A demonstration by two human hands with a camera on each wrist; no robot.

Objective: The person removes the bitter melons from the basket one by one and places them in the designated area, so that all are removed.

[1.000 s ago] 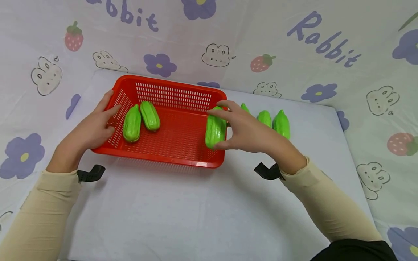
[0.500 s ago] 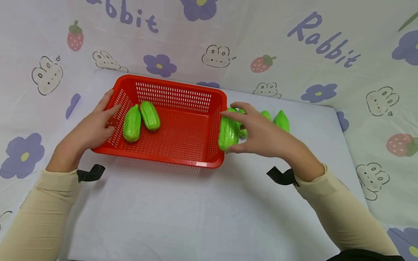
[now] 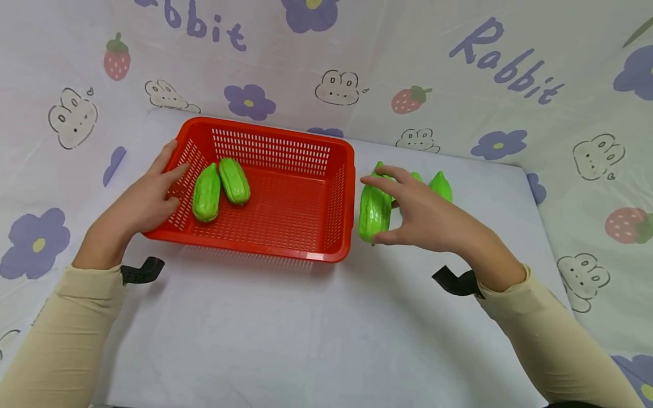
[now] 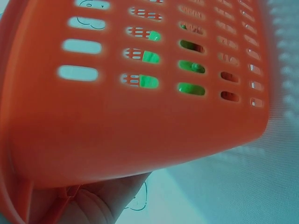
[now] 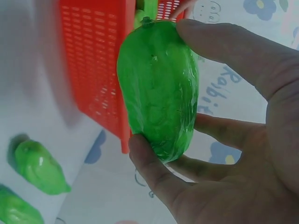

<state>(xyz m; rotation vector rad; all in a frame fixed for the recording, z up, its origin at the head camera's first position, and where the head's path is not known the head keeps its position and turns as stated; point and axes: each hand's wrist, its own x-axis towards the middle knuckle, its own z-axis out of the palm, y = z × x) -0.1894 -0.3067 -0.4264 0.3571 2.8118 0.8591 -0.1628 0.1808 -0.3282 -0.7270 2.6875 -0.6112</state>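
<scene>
Green fruit (image 3: 374, 215), pinched by my right hand (image 3: 420, 212), just went past the basket's (image 3: 255, 248) right edge, so it's out, and my left hand (image 3: 145, 198) grips the left edge.

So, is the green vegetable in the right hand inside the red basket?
No, the right hand holds the green vegetable to the right of the red basket.

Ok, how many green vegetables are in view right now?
6. Two green vegetables lie in the red basket, the right hand holds a third, and three more lie on the white table, partly covered by that hand, which could hide others.
</scene>
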